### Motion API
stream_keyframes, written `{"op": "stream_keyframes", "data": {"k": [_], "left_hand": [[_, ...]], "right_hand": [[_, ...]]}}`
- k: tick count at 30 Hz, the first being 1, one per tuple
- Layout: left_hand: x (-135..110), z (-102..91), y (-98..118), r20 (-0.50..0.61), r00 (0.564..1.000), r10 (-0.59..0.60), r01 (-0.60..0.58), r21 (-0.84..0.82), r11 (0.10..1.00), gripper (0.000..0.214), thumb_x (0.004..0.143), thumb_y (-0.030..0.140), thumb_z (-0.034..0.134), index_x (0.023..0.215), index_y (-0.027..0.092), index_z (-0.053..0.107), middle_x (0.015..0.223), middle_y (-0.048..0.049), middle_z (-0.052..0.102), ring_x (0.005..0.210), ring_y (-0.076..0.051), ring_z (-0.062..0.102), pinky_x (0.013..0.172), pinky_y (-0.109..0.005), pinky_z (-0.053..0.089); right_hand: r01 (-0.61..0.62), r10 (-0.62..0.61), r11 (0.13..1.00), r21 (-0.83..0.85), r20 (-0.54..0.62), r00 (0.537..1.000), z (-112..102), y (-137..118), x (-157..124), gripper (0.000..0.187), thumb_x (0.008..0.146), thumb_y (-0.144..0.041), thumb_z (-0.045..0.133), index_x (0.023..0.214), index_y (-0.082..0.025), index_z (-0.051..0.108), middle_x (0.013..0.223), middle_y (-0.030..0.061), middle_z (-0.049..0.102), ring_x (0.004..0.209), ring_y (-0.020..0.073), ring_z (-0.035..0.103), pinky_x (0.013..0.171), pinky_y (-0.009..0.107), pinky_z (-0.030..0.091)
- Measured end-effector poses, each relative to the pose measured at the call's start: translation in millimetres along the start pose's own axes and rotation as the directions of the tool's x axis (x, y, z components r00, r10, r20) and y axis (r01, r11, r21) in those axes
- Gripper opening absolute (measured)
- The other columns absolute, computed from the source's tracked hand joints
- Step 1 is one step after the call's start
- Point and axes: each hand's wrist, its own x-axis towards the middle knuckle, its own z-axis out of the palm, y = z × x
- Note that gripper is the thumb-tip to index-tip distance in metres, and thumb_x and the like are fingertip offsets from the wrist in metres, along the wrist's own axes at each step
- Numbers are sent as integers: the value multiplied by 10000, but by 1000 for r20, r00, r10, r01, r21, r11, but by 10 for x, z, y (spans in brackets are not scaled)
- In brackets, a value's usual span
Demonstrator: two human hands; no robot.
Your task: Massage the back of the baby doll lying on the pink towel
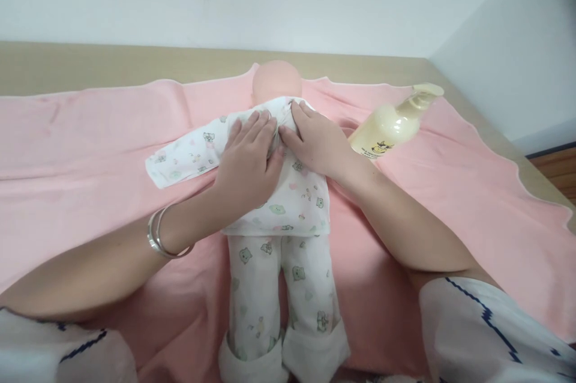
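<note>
White printed top on supine doll

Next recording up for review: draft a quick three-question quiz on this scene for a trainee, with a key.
1. Choose: the blanket under the doll is (a) blue, (b) pink, (c) green.
2. True or false: the left hand and the right hand both touch the printed shirt.
3. Fill in: the pump bottle is nearer the ____ hand.
Key: 1 b; 2 true; 3 right.
</note>
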Motion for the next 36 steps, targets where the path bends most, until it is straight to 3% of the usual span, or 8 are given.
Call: {"op": "stream_keyframes", "data": {"k": [4, 7, 10, 15, 19, 25, 29, 36], "left_hand": [[44, -66, 6, 28, 999, -25, 27, -72, 997, 547, 1028, 323, 376, 1525, 163, 543, 1703, -90, 427, 1651, -257, 307, 1396, -546, 205], [180, -137, -76, 33, 997, -74, 77, -114, 990, 505, 1021, 321, 371, 1440, 201, 626, 1664, -61, 495, 1624, -276, 366, 1376, -554, 278], [299, -180, -153, 25, 995, -100, 102, -109, 989, 399, 1012, 313, 374, 1166, 231, 732, 1414, -69, 707, 1412, -304, 596, 1258, -541, 457], [275, -215, -99, 24, 997, -68, 68, -17, 998, 306, 1021, 334, 386, 957, 224, 664, 1074, -106, 736, 1113, -309, 669, 1102, -542, 528], [138, -321, 95, 79, 990, -120, 118, 22, 993, 280, 1018, 390, 437, 848, 250, 610, 873, -77, 694, 948, -298, 677, 974, -508, 564], [46, -392, 245, 134, 987, -89, 84, 48, 995, 254, 1001, 328, 416, 849, 222, 590, 962, -81, 689, 926, -279, 664, 908, -488, 577], [147, -311, 111, 96, 992, -83, 83, 2, 997, 300, 1021, 320, 376, 773, 230, 521, 948, -85, 671, 986, -289, 658, 975, -515, 567], [306, -185, -154, 43, 999, -12, 10, 54, 998, 320, 1049, 340, 316, 871, 231, 559, 1042, -122, 689, 1078, -308, 625, 1078, -532, 515]], "right_hand": [[83, -87, 995, -48, -87, 992, 3, -3, -41, 656, 1077, -347, 305, 1586, 61, 366, 1618, 292, 468, 1519, 389, 456, 1218, 553, 418], [117, -131, 980, -163, -77, 988, -75, -117, -181, 552, 1071, -309, 295, 1449, -3, 556, 1331, 242, 703, 1239, 377, 663, 1035, 500, 530], [103, -119, 958, -269, -42, 992, -162, -240, -314, 488, 1065, -305, 329, 1348, -62, 644, 1091, 187, 769, 980, 348, 719, 848, 458, 543], [86, -100, 971, -222, -55, 993, -125, -243, -289, 522, 1070, -287, 316, 1441, -25, 574, 1231, 208, 743, 1169, 361, 678, 955, 464, 525], [93, -101, 988, -120, -58, 993, -31, -107, -125, 551, 1070, -301, 329, 1496, 13, 480, 1517, 260, 577, 1393, 374, 557, 1095, 483, 483], [77, -86, 989, -123, -68, 994, -40, -100, -104, 551, 1075, -293, 355, 1522, 14, 450, 1418, 233, 645, 1303, 358, 619, 1057, 450, 500], [28, -40, 986, -162, -69, 997, -75, -238, -249, 444, 1077, -288, 356, 1375, -68, 602, 1222, 172, 736, 1136, 333, 692, 889, 409, 531], [18, -30, 991, -130, -92, 995, -97, -295, -314, 387, 1079, -303, 370, 1276, -133, 657, 1194, 132, 741, 1103, 299, 676, 788, 381, 475]]}}
